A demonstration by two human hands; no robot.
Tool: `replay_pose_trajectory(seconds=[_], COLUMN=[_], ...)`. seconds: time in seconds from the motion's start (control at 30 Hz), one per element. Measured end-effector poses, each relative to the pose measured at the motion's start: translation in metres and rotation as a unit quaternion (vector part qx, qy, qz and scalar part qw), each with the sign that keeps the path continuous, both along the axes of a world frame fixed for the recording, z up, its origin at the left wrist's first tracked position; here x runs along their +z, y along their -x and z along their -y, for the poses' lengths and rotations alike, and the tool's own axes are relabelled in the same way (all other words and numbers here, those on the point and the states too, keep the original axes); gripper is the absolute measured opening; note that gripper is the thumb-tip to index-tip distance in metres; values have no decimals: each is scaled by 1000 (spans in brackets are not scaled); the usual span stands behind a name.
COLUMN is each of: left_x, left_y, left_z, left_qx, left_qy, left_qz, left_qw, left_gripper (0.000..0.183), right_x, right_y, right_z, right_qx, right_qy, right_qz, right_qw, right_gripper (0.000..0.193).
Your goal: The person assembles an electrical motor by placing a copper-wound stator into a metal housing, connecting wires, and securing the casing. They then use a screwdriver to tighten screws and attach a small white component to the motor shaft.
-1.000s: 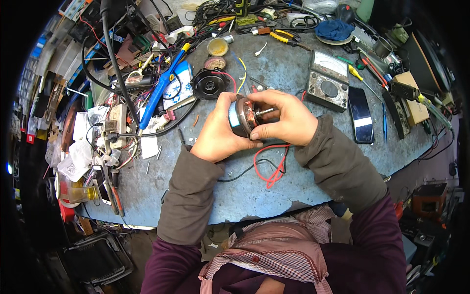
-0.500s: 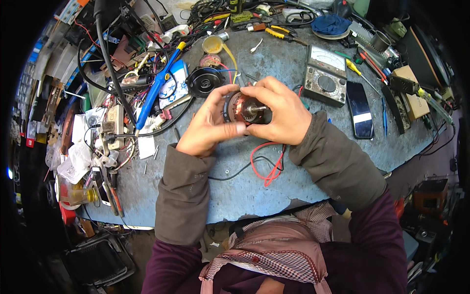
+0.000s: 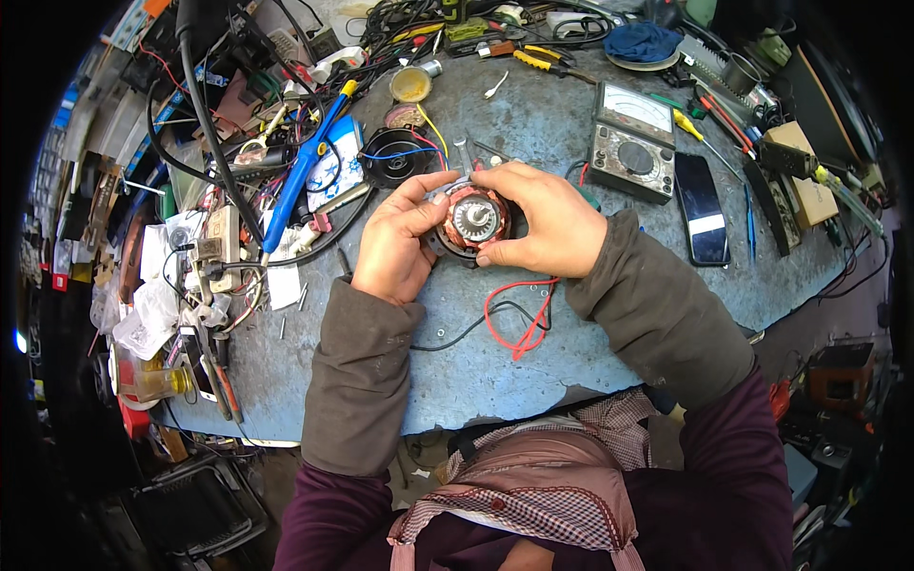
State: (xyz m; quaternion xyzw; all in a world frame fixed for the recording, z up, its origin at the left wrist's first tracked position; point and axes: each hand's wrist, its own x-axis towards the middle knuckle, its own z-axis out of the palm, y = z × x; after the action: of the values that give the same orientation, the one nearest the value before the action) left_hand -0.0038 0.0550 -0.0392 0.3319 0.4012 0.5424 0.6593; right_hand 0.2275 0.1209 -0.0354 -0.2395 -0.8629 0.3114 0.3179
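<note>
Over the middle of the bench I hold a small electric motor (image 3: 476,221) in both hands, its copper windings and the metal shaft at its centre facing up. My left hand (image 3: 395,246) is closed on its left side, thumb over the rim. From the other side my right hand (image 3: 554,217) grips it, thumb at the lower edge and fingers along the top. A black round motor cover (image 3: 392,159) lies just beyond my left hand, with blue, yellow and red wires by it. An open-end wrench (image 3: 463,155) shows behind the motor.
An analog multimeter (image 3: 632,143) and a black phone (image 3: 701,211) lie to the right. Red and black test leads (image 3: 519,328) loop in front of the motor. A long blue tool with a yellow end (image 3: 303,176) rests across the clutter on the left. Yellow-handled pliers (image 3: 545,61) lie far back.
The motor has turned in my hands, so its shaft end and windings face up more squarely. My left thumb has moved up along the rim. The coloured wires have shifted beside the black cover.
</note>
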Motion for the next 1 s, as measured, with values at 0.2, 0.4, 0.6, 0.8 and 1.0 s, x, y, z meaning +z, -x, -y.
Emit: replay_pose_trajectory(seconds=[0.2,0.4,0.6,0.8,1.0], left_x=[0,18,24,42,48], left_y=[2,-22,-23,58,88], left_z=[2,15,6,0,8], left_qx=[11,67,57,107,272], left_qy=[10,-101,6,-151,-68], left_qz=[13,125,241,367,339], left_qw=[1000,985,969,912,898], left_gripper=[39,53,62,77,78], right_x=[8,19,14,23,-1], right_y=[3,13,21,59,125], right_z=[4,19,23,-23,-35], right_qx=[0,49,-25,-117,-167], right_qy=[21,388,87,161,-17], right_qz=[23,-270,-189,-154,101], right_qw=[1000,880,978,968,981], right_gripper=[83,71,52,60,96])
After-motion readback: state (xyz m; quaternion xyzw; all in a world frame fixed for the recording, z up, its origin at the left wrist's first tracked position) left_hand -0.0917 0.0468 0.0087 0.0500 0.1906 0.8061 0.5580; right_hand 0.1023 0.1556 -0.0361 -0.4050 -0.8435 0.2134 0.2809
